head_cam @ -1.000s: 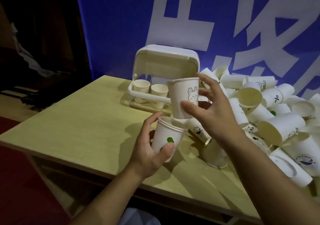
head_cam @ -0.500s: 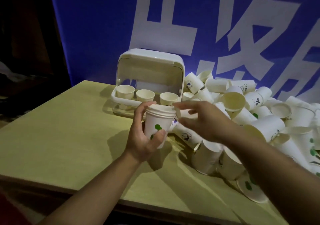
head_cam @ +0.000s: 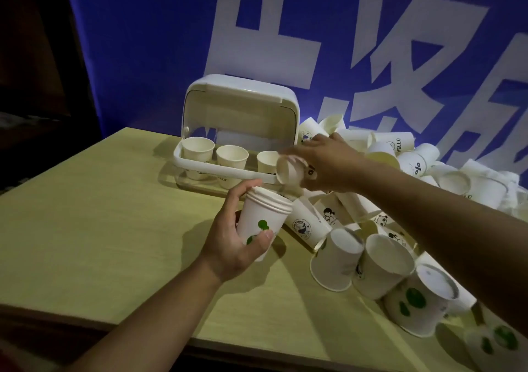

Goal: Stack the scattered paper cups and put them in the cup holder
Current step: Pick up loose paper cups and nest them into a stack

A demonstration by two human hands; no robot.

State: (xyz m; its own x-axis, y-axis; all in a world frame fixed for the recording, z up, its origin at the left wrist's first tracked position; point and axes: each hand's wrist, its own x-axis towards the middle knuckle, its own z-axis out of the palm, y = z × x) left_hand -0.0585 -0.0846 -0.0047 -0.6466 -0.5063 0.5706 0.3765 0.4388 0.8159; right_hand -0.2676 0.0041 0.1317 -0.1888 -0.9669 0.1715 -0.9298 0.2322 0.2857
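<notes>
My left hand (head_cam: 228,243) grips a short stack of white paper cups (head_cam: 264,217) with green dots, held upright above the table. My right hand (head_cam: 323,163) holds a single white cup (head_cam: 290,170) tipped on its side, mouth facing left, just above and right of the stack. Behind them stands the white cup holder (head_cam: 220,168), its lid (head_cam: 243,105) raised, with three cup stacks (head_cam: 231,157) in its front row. A big heap of loose cups (head_cam: 380,263) covers the table's right side.
The light wooden table (head_cam: 100,214) has bare surface on its left and front. A blue banner (head_cam: 171,43) with large white characters hangs behind. Fallen cups lie close to the front right edge (head_cam: 491,340).
The rabbit cup went into the stack in my left hand. My right hand then reached to the heap and now holds another cup on its side above the stack.
</notes>
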